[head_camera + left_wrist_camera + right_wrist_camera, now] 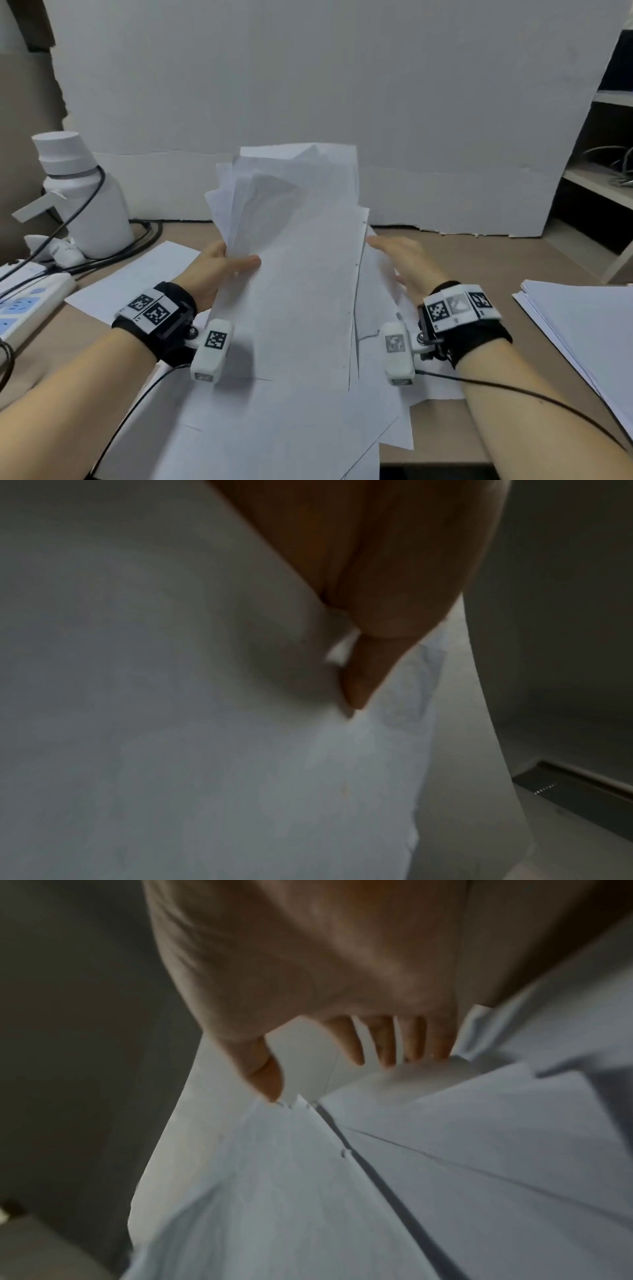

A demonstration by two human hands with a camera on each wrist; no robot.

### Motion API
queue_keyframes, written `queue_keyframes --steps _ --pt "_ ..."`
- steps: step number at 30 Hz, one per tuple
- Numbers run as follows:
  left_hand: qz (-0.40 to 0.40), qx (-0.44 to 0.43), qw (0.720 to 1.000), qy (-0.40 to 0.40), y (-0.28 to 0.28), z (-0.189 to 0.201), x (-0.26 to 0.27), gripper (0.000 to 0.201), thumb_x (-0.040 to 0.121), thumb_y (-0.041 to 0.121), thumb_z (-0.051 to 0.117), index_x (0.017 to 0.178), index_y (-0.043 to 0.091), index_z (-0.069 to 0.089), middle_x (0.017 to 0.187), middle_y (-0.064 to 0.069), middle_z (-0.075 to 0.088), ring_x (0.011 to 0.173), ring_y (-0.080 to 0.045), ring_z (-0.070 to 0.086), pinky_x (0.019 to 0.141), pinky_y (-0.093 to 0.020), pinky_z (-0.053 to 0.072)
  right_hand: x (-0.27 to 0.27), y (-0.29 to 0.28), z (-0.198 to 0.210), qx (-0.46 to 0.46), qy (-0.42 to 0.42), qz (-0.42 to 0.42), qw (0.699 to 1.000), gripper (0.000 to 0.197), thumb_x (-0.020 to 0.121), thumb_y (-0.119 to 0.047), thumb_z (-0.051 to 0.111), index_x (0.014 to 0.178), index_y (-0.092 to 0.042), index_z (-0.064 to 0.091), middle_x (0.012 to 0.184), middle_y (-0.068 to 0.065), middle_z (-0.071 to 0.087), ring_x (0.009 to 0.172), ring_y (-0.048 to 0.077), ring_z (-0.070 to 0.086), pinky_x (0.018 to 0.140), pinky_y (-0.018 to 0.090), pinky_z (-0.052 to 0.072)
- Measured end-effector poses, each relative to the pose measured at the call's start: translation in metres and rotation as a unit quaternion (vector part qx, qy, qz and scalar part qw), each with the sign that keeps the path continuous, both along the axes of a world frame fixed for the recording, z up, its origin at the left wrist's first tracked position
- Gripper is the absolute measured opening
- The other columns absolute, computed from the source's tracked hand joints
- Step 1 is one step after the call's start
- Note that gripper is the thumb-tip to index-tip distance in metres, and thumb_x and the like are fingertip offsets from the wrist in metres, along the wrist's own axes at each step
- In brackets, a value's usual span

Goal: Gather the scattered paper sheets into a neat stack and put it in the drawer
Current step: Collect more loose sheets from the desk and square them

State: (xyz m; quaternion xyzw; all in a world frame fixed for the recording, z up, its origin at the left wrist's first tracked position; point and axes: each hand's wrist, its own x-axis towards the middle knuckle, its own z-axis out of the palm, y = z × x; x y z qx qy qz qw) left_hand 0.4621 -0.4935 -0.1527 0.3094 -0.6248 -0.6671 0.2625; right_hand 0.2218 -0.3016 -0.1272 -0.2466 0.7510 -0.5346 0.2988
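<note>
A loose bundle of white paper sheets (291,257) stands tilted up off the desk between my hands, its top edges fanned and uneven. My left hand (236,263) grips the bundle's left edge, thumb on the front and fingers hidden behind. In the left wrist view the thumb (369,647) presses into the paper (171,723). My right hand (387,250) lies with straight fingers against the bundle's right side. The right wrist view has those fingers (387,1045) spread on the sheets (308,1191). More sheets (274,428) lie overlapping on the desk under the bundle. No drawer is in view.
One sheet (144,274) lies at the left and a separate paper stack (582,325) at the right desk edge. A white bottle (82,198), black cables and a power strip (24,308) crowd the left. A white board (308,85) stands behind, and shelves (603,171) at right.
</note>
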Motion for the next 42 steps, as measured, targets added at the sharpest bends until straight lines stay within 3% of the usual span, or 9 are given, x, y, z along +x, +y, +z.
queue_keyframes --steps 3,5,10,16,20,24,29,35,42 --pt "-0.046 -0.012 0.998 0.052 -0.001 0.017 -0.001 0.053 0.070 0.017 0.088 0.117 0.005 0.067 0.108 -0.014 0.075 0.088 -0.029 0.075 0.069 -0.036 0.061 -0.002 -0.011 0.023 -0.026 0.062 0.092 0.993 0.050 0.080 -0.047 0.076 0.117 -0.018 0.061 0.113 -0.014 0.068 0.106 0.009 0.064 0.095 0.025 0.046" --pt "-0.050 -0.020 0.997 0.062 -0.003 0.025 -0.004 0.077 0.049 0.031 0.098 0.116 0.005 0.068 0.109 -0.014 0.075 0.092 -0.030 0.075 0.071 -0.036 0.061 -0.004 -0.016 0.037 -0.034 0.081 0.129 0.988 0.033 0.081 -0.039 0.078 0.106 -0.019 0.068 0.099 -0.009 0.075 0.096 0.014 0.070 0.075 0.016 0.054" --pt "0.051 -0.063 0.992 0.098 0.002 0.031 -0.021 0.038 0.073 0.012 0.081 0.109 0.002 0.071 0.106 -0.017 0.076 0.089 -0.028 0.076 0.069 -0.030 0.059 -0.002 -0.024 0.037 0.038 0.079 0.224 0.971 0.064 0.064 -0.043 0.088 0.116 -0.015 0.065 0.102 0.003 0.076 0.093 0.023 0.074 0.088 0.044 0.058" --pt "0.128 -0.184 0.960 0.166 0.003 0.071 -0.032 0.011 0.084 0.004 0.077 0.094 0.010 0.074 0.082 0.003 0.078 0.073 -0.012 0.074 0.066 -0.026 0.058 -0.006 -0.020 0.057 -0.180 0.179 0.083 0.964 0.015 0.080 -0.008 0.079 0.092 -0.016 0.071 0.089 0.001 0.076 0.083 0.014 0.073 0.077 0.029 0.060" --pt "0.126 -0.240 0.938 0.217 0.009 0.102 -0.042 0.018 0.084 0.004 0.078 0.101 0.007 0.074 0.093 0.000 0.079 0.085 -0.017 0.075 0.075 -0.030 0.060 0.000 -0.031 0.090 -0.283 0.271 -0.009 0.920 0.011 0.081 -0.012 0.073 0.082 -0.022 0.070 0.086 -0.007 0.075 0.083 0.011 0.072 0.077 0.028 0.058" --pt "0.114 -0.239 0.949 0.173 0.001 0.095 -0.047 0.035 0.083 0.005 0.080 0.116 0.004 0.071 0.105 -0.005 0.078 0.096 -0.021 0.075 0.084 -0.034 0.059 -0.002 -0.044 0.091 -0.236 0.293 -0.023 0.926 0.023 0.075 -0.023 0.073 0.097 -0.015 0.067 0.088 -0.004 0.073 0.085 0.014 0.070 0.082 0.037 0.058" --pt "0.105 -0.207 0.960 0.159 -0.014 0.079 -0.041 0.057 0.079 0.007 0.084 0.130 0.006 0.059 0.117 -0.007 0.074 0.106 -0.021 0.072 0.091 -0.037 0.059 -0.015 -0.048 0.060 -0.142 0.216 0.018 0.966 0.052 0.059 -0.042 0.079 0.106 -0.031 0.061 0.099 -0.009 0.074 0.094 0.012 0.071 0.087 0.042 0.058" --pt "0.062 -0.240 0.966 0.075 -0.020 0.067 -0.035 0.048 0.077 0.003 0.084 0.121 0.010 0.066 0.111 -0.004 0.076 0.103 -0.023 0.073 0.094 -0.048 0.058 -0.008 -0.041 0.052 -0.167 0.201 0.074 0.962 0.033 0.078 -0.009 0.078 0.108 -0.017 0.066 0.100 -0.003 0.074 0.089 0.011 0.072 0.086 0.039 0.059" --pt "0.141 -0.199 0.947 0.208 -0.010 0.100 -0.041 0.039 0.077 -0.001 0.082 0.114 0.001 0.070 0.101 -0.007 0.078 0.093 -0.025 0.075 0.082 -0.038 0.060 0.002 -0.051 0.079 -0.274 0.279 -0.034 0.920 0.021 0.077 -0.014 0.076 0.092 -0.024 0.068 0.091 -0.008 0.073 0.085 0.010 0.071 0.081 0.038 0.059"
